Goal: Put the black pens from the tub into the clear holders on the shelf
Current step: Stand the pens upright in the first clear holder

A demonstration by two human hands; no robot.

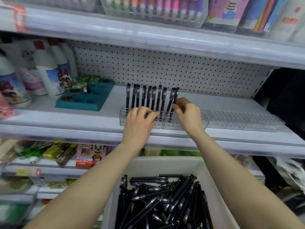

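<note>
- Pinching the rightmost pen between thumb and fingertips, the right hand holds it slightly tilted, its lower end down in the near clear holder.
- The left hand rests at that holder's front, fingers curled among the pen bases; whether they clamp a pen cannot be told.
- A row of black pens stands in the same holder, caps up, on the middle shelf.
- More clear holders lie end to end to its right.
- The tub, below and nearer the person, holds a loose heap of pens lying crosswise.
- A teal tray with round wells sits left of the holders, small items in some wells.
</note>
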